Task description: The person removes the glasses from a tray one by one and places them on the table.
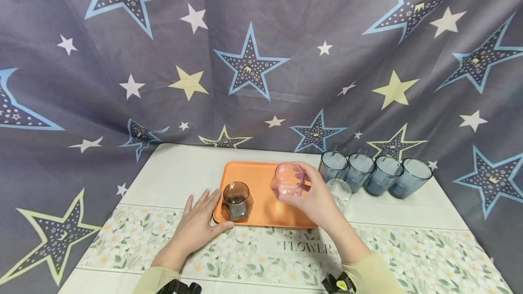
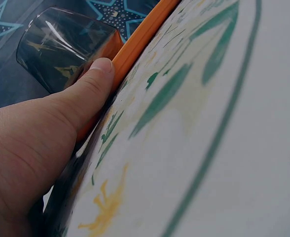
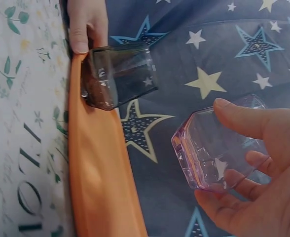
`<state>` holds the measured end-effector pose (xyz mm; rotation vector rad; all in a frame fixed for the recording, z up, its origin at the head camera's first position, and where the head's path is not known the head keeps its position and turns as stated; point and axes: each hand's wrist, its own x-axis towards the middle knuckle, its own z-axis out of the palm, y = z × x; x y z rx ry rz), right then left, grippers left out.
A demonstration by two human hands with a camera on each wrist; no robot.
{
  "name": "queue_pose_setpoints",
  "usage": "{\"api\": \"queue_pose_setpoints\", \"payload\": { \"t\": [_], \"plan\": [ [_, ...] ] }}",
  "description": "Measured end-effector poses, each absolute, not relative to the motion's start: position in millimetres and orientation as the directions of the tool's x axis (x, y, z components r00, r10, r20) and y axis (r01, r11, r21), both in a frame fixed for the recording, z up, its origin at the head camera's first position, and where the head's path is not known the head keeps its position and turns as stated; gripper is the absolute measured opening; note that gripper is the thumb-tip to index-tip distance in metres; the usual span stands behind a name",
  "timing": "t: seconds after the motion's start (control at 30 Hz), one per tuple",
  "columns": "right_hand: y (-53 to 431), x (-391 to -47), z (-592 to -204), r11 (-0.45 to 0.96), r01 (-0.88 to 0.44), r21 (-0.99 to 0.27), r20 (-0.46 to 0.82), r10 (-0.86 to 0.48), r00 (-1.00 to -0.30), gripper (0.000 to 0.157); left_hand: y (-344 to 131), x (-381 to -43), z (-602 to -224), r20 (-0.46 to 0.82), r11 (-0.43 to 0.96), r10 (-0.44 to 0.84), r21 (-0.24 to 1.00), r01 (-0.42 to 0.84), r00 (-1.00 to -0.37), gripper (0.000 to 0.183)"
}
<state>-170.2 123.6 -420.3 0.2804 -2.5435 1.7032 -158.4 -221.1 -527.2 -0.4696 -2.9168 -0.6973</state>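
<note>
My right hand [image 1: 320, 198] holds a clear pink glass [image 1: 289, 179] over the right half of an orange tray [image 1: 261, 203]. The right wrist view shows thumb and fingers round the pink glass [image 3: 224, 148], its base lifted off the tray. At the tray's left end my left hand [image 1: 198, 221] rests against the edge, fingers spread. Its thumb touches the front rim beside a smoky brown glass [image 1: 237, 201], which stands upright on the tray. In the left wrist view that thumb lies on the orange rim [image 2: 127, 54], close to the dark glass [image 2: 66, 47].
A small clear glass [image 1: 339, 192] stands right of the tray, partly behind my right hand. Several blue glasses [image 1: 382, 176] stand in a row at the back right. A flowered cloth [image 1: 412, 253] covers the table; a star-patterned curtain [image 1: 286, 35] hangs behind.
</note>
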Motion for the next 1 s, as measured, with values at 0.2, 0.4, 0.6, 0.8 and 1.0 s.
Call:
{"api": "queue_pose_setpoints", "payload": {
  "t": [0.2,0.4,0.6,0.8,1.0],
  "plan": [
    [141.9,-161.1,-408.3,0.403,-0.186,-0.896,0.153,-0.112,-0.982,0.091,-222.2,-158.9,-527.9,0.172,0.849,0.271,0.421,0.319,-0.947,0.108],
    [160.5,-153.0,-397.2,0.418,-0.192,-0.888,0.169,-0.092,-0.981,0.093,-222.8,-159.3,-528.0,0.179,0.847,0.269,0.423,0.321,-0.946,0.108],
    [180.8,-145.3,-388.0,0.450,-0.241,-0.860,0.224,-0.092,-0.970,0.095,-222.9,-158.8,-527.2,0.176,0.849,0.268,0.422,0.319,-0.947,0.108],
    [199.6,-139.1,-382.5,0.488,-0.234,-0.841,0.235,-0.061,-0.970,0.096,-222.6,-158.7,-524.6,0.175,0.852,0.267,0.418,0.317,-0.948,0.107],
    [217.1,-134.6,-382.0,0.492,-0.201,-0.847,0.223,-0.014,-0.975,0.097,-222.1,-158.7,-523.7,0.174,0.850,0.270,0.419,0.319,-0.947,0.107]
  ]
}}
